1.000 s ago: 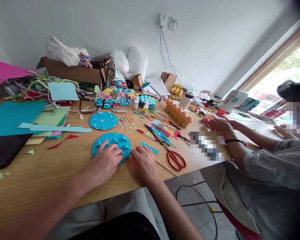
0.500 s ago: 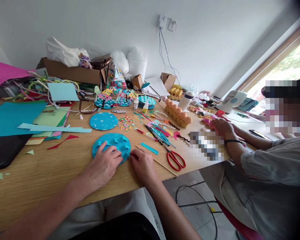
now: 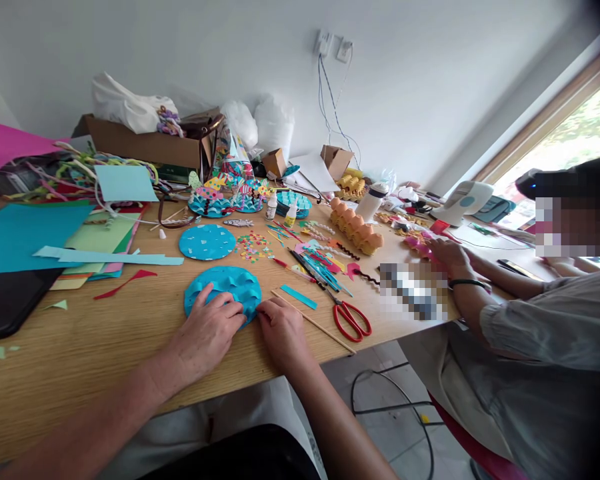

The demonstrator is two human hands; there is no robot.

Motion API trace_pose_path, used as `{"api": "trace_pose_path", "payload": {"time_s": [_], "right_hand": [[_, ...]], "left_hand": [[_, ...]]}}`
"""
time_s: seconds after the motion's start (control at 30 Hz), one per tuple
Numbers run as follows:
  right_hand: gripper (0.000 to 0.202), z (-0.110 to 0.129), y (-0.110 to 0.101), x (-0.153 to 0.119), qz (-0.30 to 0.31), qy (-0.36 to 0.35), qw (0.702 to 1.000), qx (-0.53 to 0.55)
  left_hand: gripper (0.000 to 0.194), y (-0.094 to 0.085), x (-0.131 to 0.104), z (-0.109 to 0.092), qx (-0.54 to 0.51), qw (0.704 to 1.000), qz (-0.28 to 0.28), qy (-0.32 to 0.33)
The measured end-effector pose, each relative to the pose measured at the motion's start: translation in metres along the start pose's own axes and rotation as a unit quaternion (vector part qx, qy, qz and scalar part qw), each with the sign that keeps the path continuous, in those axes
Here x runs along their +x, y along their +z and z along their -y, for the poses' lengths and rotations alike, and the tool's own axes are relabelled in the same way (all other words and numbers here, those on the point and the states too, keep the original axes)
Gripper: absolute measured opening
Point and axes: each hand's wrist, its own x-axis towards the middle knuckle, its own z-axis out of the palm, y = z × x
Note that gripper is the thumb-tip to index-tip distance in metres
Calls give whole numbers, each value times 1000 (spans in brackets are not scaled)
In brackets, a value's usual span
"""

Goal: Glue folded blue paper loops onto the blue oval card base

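Note:
A blue paper disc [image 3: 193, 290] with curled, wave-like blue strips [image 3: 230, 277] lies near the table's front edge. My left hand [image 3: 211, 323] rests on it, fingers spread over the strips and the fingertips touching them. At the disc's right edge, my right hand [image 3: 283, 330] is closed, thumb and forefinger pinching the rim; a strip end may be between them, but the fingers hide it. A flat blue strip [image 3: 299, 297] and a thin wooden stick [image 3: 325, 330] lie just right of that hand. Behind is a second blue disc [image 3: 207, 241] with pale flecks.
Red-handled scissors [image 3: 353, 321], pens [image 3: 307, 267], paper confetti [image 3: 253, 247] and two glue bottles [image 3: 290, 215] are on the table. Colored paper [image 3: 30, 233] and a dark phone-like slab [image 3: 15, 303] lie left. An egg carton [image 3: 355, 227] stands back right. Another person's hand [image 3: 447, 257] works at right.
My right hand has shifted slightly left, its fingertips closer against the disc's edge. My left hand stays in place on the disc. The other person's head has moved slightly.

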Motion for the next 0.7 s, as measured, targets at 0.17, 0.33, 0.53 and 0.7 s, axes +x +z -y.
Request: {"api": "trace_pose_path", "payload": {"time_s": [0.17,0.33,0.53,0.7], "right_hand": [[21,0,2,-1,-9,7,1000,-1],[21,2,1,0,-2,15,1000,4],[21,6,0,-2,5,21,1000,5],[23,9,1,-6,3,18,1000,-4]], "left_hand": [[32,0,0,-1,9,1000,-12,5],[34,1,-1,-1,9,1000,-16,10],[35,2,-1,0,7,1000,-9,2],[35,3,-1,0,9,1000,-13,3]]}}
